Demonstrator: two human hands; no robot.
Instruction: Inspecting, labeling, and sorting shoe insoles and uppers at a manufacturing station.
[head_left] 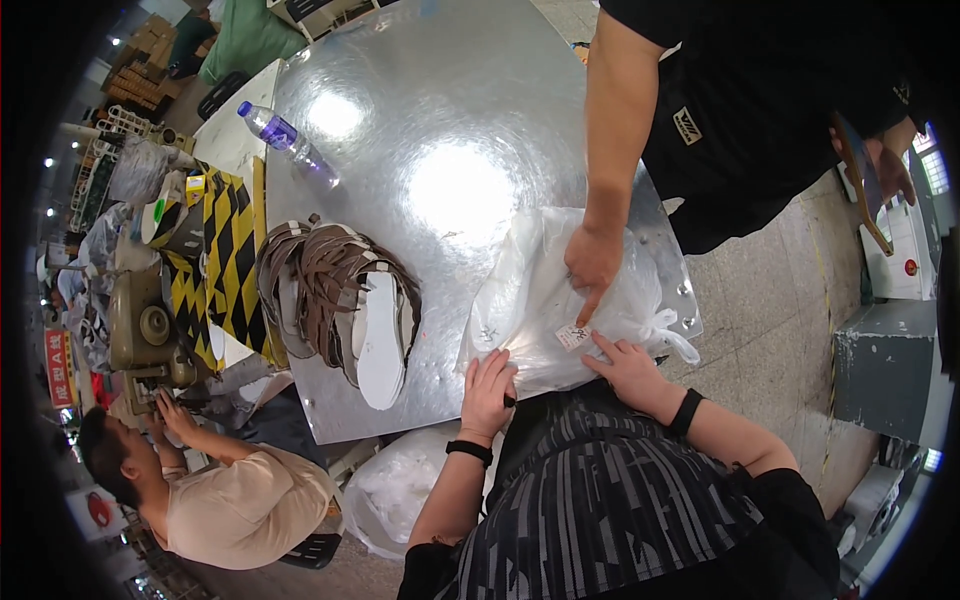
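Observation:
A clear plastic bag (pixel 535 300) with pale contents lies on the near right part of the metal table, its knotted end to the right. My left hand (pixel 487 395) rests on its near edge, fingers stretched over the plastic. A short black pen-like stick (pixel 511 393) pokes out beside its thumb, mostly hidden by the hand. My right hand (pixel 632 372) lies on the bag's near right side with fingers spread, close to a small white label (pixel 572 336). Another person's hand (pixel 596 258) reaches in from the far side, index finger pointing at that label.
Brown shoe uppers (pixel 335 285) and a white insole-shaped piece (pixel 381 340) sit left on the metal table (pixel 450 120). A water bottle (pixel 290 145) lies farther back. Below the left edge, a seated person (pixel 240 495) works at a sewing machine (pixel 145 320). A plastic bag (pixel 395 490) stands underneath.

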